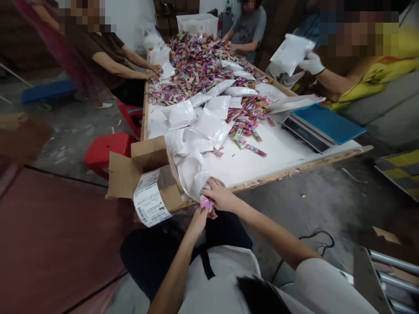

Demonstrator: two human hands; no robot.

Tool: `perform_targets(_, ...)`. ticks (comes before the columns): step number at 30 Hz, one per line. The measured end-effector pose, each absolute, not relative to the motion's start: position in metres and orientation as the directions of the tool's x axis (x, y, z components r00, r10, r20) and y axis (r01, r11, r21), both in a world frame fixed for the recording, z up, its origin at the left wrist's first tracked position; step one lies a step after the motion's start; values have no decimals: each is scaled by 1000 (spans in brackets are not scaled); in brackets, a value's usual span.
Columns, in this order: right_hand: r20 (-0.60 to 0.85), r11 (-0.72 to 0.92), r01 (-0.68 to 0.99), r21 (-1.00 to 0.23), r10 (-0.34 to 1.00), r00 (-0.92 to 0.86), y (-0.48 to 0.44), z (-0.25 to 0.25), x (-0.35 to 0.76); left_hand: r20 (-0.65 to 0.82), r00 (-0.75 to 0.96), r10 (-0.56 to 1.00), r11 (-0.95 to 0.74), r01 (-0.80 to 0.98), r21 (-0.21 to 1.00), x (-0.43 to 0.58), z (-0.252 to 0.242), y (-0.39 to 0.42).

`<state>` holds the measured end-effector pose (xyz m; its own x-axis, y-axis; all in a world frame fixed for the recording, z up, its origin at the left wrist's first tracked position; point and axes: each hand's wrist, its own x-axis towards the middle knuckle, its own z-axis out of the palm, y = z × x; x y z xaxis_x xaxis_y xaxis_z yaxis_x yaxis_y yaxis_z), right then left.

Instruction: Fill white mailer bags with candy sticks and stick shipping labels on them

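Just over my lap at the table's near edge, my left hand [198,221] has its fingers closed at the lower side of some small pink packets [206,203]. From the right, my right hand [220,194] curls over the same packets, fingers bent around them. A white plastic bag [192,173] lies right against them, and its near end meets my fingers; whether the packets are partly inside it I cannot tell. To the left stands an open cardboard box [149,152] with a white printed label sheet [150,201] hanging over its near side.
Filled white pouches [212,126] lie beyond my hands, before a large heap of colourful packets [203,59]. A blue-topped scale [327,123] sits at the right. Co-workers surround the table; one gloved hand [312,62] holds a white bag. Red stools [109,150] stand at left.
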<state>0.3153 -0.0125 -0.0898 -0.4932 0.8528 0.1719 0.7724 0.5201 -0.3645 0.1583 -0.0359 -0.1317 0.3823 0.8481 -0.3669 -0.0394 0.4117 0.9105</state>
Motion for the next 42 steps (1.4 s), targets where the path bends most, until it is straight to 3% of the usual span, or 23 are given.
perform_targets(7, 119, 467, 789, -399, 880, -460, 7, -76, 314, -347, 420, 839, 404, -51, 914, 158, -115, -36)
perform_targets(12, 115, 530, 608, -591, 802, -587, 3, -69, 332, -355, 448, 820, 431, -75, 899, 162, -119, -34)
perform_targets(17, 218, 462, 567, -682, 868, -446, -4, -80, 333, -346, 450, 823, 418, -67, 906, 161, -117, -32)
perform_targets(19, 220, 472, 536, -700, 856, -467, -2, -83, 332, -341, 468, 815, 409, -48, 911, 158, -113, -33)
perform_targets(22, 160, 503, 559, -660, 821, -548, 5, -80, 331, -329, 481, 813, 377, -4, 926, 155, -109, -32)
perform_targets(26, 126, 544, 685, -485, 818, -561, 16, -72, 317, -308, 478, 823, 316, 67, 947, 155, -107, -31)
perform_targets(34, 140, 307, 904, -297, 951, -277, -9, -85, 296, -240, 446, 862, 173, 185, 967, 153, -110, -38)
perform_targets(37, 158, 278, 916, -291, 958, -240, -24, -95, 300, -254, 426, 868, 154, 255, 955, 145, -100, -49)
perform_targets(39, 158, 295, 903, -312, 953, -257, -28, -97, 300, -210, 314, 926, 90, 356, 930, 142, -84, -51)
perform_targets(42, 199, 304, 875, -377, 949, -244, -26, -98, 298, 51, 105, 993, -103, 581, 807, 150, -56, -41)
